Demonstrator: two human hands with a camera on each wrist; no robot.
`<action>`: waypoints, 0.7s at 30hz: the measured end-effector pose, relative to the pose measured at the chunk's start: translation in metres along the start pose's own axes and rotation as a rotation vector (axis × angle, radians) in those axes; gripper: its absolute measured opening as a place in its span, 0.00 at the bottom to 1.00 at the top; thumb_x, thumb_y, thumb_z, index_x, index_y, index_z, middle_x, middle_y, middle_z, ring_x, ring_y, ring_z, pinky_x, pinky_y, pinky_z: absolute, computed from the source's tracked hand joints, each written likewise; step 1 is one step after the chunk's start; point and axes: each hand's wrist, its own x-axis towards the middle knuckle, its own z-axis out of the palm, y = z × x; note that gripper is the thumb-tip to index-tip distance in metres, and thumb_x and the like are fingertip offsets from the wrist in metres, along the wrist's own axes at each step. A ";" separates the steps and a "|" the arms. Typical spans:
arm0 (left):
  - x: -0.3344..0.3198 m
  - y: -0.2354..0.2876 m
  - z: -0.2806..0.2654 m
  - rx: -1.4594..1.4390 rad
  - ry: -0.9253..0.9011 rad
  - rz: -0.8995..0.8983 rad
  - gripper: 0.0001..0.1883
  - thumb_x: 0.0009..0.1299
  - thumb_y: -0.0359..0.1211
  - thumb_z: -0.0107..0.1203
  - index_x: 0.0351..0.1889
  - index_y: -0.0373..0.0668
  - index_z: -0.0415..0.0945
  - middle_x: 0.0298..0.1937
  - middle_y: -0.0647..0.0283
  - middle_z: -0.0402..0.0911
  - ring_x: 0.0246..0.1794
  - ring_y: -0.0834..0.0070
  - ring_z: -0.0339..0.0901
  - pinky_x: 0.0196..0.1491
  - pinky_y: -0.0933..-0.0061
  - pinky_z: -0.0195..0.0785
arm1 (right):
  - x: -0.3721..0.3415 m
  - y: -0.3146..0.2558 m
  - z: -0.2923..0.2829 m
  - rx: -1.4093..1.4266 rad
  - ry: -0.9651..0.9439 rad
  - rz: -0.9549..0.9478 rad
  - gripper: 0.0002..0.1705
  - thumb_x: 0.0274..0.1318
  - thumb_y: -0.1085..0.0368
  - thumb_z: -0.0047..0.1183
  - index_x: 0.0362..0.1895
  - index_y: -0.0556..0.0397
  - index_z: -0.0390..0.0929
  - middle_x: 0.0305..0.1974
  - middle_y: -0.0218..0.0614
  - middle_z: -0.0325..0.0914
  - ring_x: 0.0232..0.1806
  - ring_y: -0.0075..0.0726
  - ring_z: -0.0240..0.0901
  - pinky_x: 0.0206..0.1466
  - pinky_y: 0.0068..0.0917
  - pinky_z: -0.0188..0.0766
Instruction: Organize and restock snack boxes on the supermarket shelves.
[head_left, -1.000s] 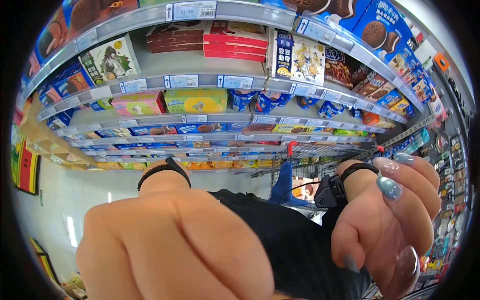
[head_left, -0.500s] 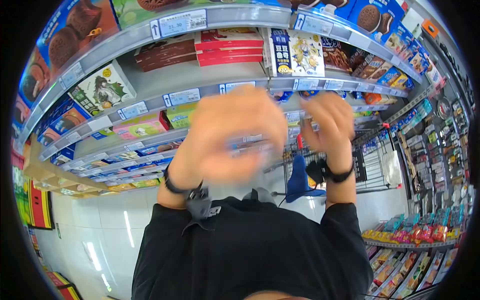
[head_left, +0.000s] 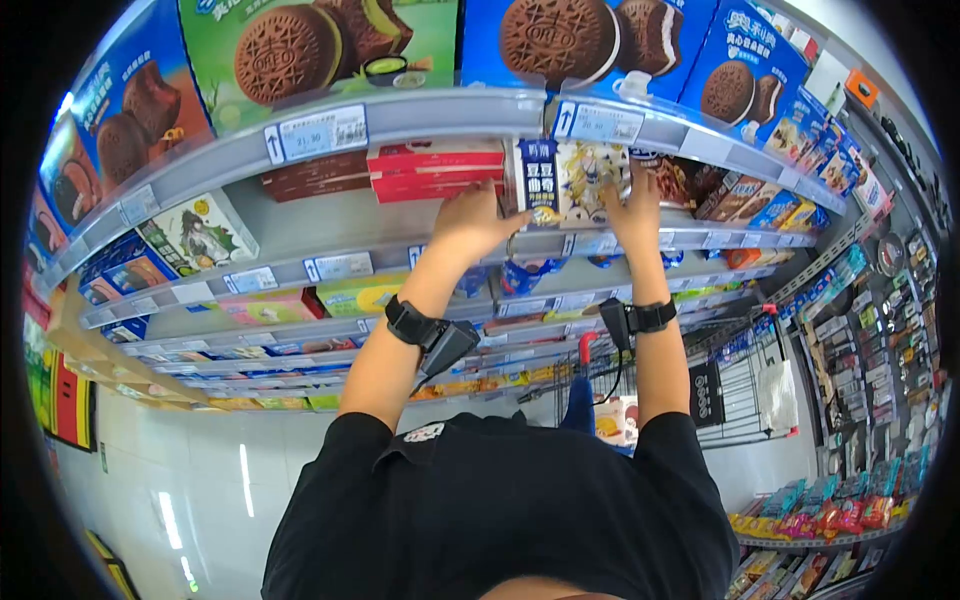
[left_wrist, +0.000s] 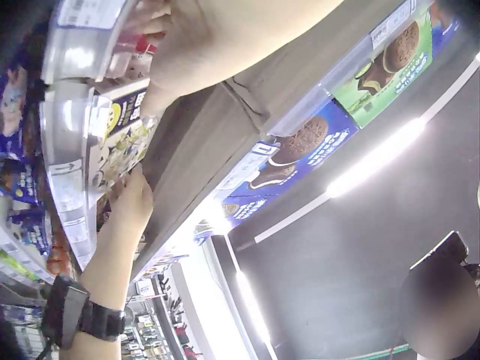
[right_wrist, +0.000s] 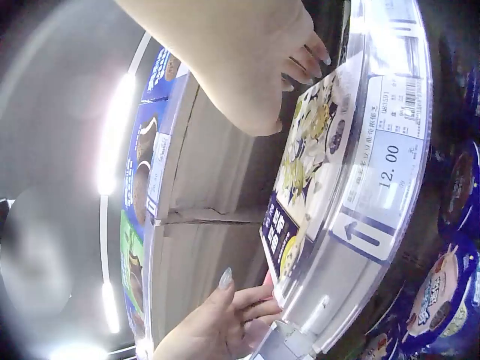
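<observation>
A white and dark-blue box with a cartoon figure [head_left: 590, 180] stands upright on the shelf, behind its clear front lip. At its left end is my left hand [head_left: 470, 222], between it and the stacked red boxes [head_left: 435, 172], thumb out toward the box front. My right hand [head_left: 637, 215] is at the box's right end, its fingers spread near the edge. The right wrist view shows the box [right_wrist: 307, 165] between my right hand [right_wrist: 255, 67] and left hand [right_wrist: 225, 322]. In the left wrist view, my left hand [left_wrist: 169, 64] partly covers the scene.
Large cookie boxes [head_left: 560, 45] fill the shelf above, with a price rail [head_left: 430, 115] under them. Lower shelves hold more packets. A wire shopping cart [head_left: 745, 390] stands at the right, near hanging goods [head_left: 875, 340]. Another white box [head_left: 200, 235] stands at the left.
Both hands have moved from in front of the body up to the shelf, reaching the ends of the white and blue box. The head view has shifted, showing more of the upper shelf.
</observation>
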 end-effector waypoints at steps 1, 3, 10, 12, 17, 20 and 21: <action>0.007 0.003 -0.004 -0.101 -0.136 -0.067 0.42 0.53 0.57 0.57 0.51 0.26 0.66 0.51 0.41 0.72 0.54 0.52 0.70 0.55 0.60 0.61 | 0.002 0.002 0.002 0.000 -0.016 -0.016 0.31 0.45 0.62 0.55 0.53 0.64 0.63 0.45 0.57 0.68 0.45 0.63 0.64 0.50 0.48 0.61; 0.011 0.005 -0.001 -0.150 -0.104 -0.019 0.36 0.53 0.54 0.58 0.44 0.27 0.70 0.42 0.44 0.76 0.45 0.54 0.74 0.48 0.60 0.66 | 0.003 0.000 0.003 0.100 0.005 0.043 0.32 0.45 0.63 0.55 0.54 0.64 0.62 0.45 0.57 0.68 0.45 0.63 0.65 0.50 0.47 0.62; 0.025 0.008 0.026 -0.232 -0.017 0.010 0.31 0.53 0.51 0.58 0.37 0.28 0.73 0.38 0.46 0.77 0.40 0.54 0.76 0.44 0.61 0.68 | 0.001 0.017 0.021 0.345 -0.054 0.228 0.33 0.50 0.62 0.54 0.57 0.67 0.59 0.53 0.56 0.67 0.55 0.52 0.65 0.58 0.36 0.59; 0.022 0.012 0.020 -0.212 -0.002 -0.025 0.31 0.53 0.51 0.58 0.37 0.27 0.72 0.40 0.46 0.77 0.41 0.55 0.76 0.44 0.61 0.69 | 0.000 0.021 0.024 0.432 -0.070 0.302 0.32 0.51 0.63 0.54 0.57 0.67 0.59 0.54 0.56 0.67 0.57 0.51 0.64 0.59 0.35 0.58; 0.024 0.011 0.018 -0.201 -0.027 -0.068 0.29 0.54 0.53 0.56 0.38 0.33 0.75 0.41 0.47 0.76 0.42 0.55 0.76 0.44 0.57 0.68 | 0.005 0.042 0.039 0.702 -0.045 0.383 0.27 0.55 0.65 0.52 0.56 0.68 0.61 0.50 0.46 0.70 0.51 0.33 0.66 0.55 0.25 0.60; 0.023 0.014 0.013 -0.162 -0.048 -0.072 0.28 0.55 0.52 0.56 0.39 0.34 0.76 0.41 0.47 0.77 0.42 0.56 0.76 0.44 0.58 0.69 | 0.028 0.002 0.003 0.714 -0.216 0.674 0.25 0.56 0.66 0.51 0.54 0.67 0.63 0.46 0.43 0.73 0.48 0.29 0.67 0.51 0.23 0.62; 0.021 0.018 0.007 -0.170 -0.055 -0.088 0.32 0.54 0.53 0.56 0.41 0.30 0.73 0.42 0.45 0.75 0.44 0.53 0.74 0.48 0.59 0.67 | 0.031 0.010 0.004 0.685 -0.247 0.680 0.24 0.56 0.63 0.51 0.53 0.66 0.66 0.44 0.40 0.74 0.45 0.27 0.68 0.48 0.22 0.63</action>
